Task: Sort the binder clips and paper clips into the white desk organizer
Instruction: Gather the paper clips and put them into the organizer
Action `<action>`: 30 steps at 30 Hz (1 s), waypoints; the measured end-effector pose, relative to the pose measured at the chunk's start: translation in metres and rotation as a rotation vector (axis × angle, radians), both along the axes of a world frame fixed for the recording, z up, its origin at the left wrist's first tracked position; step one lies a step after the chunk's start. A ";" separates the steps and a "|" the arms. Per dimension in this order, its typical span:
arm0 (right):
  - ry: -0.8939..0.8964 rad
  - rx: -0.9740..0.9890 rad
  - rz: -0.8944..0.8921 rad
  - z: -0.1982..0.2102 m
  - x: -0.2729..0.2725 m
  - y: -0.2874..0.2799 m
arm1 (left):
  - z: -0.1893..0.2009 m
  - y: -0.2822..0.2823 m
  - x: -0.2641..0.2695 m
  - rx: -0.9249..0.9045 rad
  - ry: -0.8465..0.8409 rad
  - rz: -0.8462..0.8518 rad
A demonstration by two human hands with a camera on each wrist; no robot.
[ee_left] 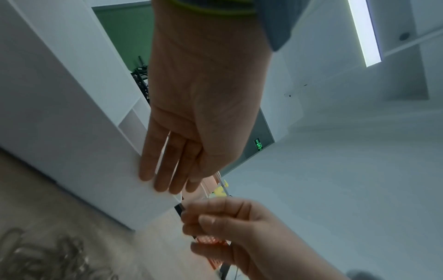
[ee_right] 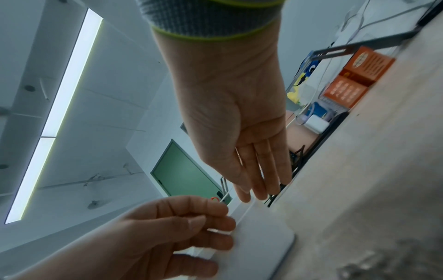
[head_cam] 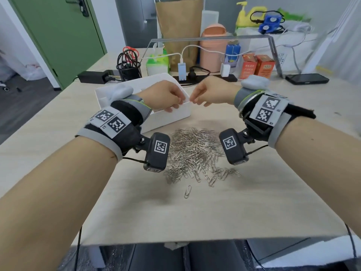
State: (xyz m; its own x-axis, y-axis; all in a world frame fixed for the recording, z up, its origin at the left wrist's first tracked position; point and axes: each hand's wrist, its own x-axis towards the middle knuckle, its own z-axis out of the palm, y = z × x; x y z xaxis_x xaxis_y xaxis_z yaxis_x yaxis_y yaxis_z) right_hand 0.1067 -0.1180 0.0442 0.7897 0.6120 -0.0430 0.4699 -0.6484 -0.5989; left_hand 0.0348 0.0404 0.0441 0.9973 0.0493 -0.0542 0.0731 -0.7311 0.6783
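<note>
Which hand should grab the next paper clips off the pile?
Probably right. The right hand hovers free at the organizer corner; the left hand rests on its rim, steadying it. The pile sits between both.

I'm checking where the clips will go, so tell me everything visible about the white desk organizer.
The white desk organizer is a low, open-topped box of smooth, matte, plastic-looking material with rounded corners and inner dividers. It sits flat on the light wood desk, just behind the paper clip pile. The left hand is at its near right rim; the right hand is beside that corner. Its contents are hidden.
</note>
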 end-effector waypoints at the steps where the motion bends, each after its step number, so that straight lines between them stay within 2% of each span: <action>1: 0.020 -0.059 -0.002 -0.004 -0.002 -0.007 | -0.002 -0.004 -0.003 0.003 0.068 -0.020; 3: 0.068 -0.191 0.002 -0.015 -0.009 -0.021 | -0.010 -0.012 -0.011 0.129 0.208 -0.068; 5: 0.112 -0.299 0.020 -0.022 -0.022 -0.030 | -0.016 -0.021 -0.020 0.383 0.320 -0.148; 8: 0.106 -0.427 0.083 -0.029 -0.044 -0.034 | -0.022 -0.034 -0.034 0.596 0.384 -0.221; 12: 0.082 -0.472 0.129 -0.035 -0.068 -0.037 | -0.025 -0.046 -0.054 0.639 0.375 -0.257; 16: 0.138 -0.417 0.117 -0.030 -0.093 -0.045 | -0.028 -0.055 -0.071 0.639 0.339 -0.252; 20: 0.067 -0.400 0.038 -0.018 -0.111 -0.057 | -0.028 -0.051 -0.086 0.619 0.363 -0.230; 22: 0.042 -0.436 -0.031 -0.015 -0.114 -0.065 | -0.025 -0.050 -0.095 0.722 0.422 -0.221; 25: 0.115 -0.458 -0.163 -0.015 -0.120 -0.078 | -0.023 -0.054 -0.111 0.861 0.445 -0.222; 30: 0.276 -0.506 -0.250 -0.024 -0.131 -0.083 | -0.030 -0.056 -0.121 0.869 0.390 -0.153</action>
State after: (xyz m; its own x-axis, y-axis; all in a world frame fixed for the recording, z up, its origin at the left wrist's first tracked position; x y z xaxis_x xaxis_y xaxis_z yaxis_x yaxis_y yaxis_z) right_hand -0.0245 -0.2011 0.0207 0.8246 0.2608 -0.5021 0.1393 -0.9537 -0.2666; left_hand -0.0860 -0.0154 0.0138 0.9157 0.0992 -0.3894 0.0407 -0.9870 -0.1558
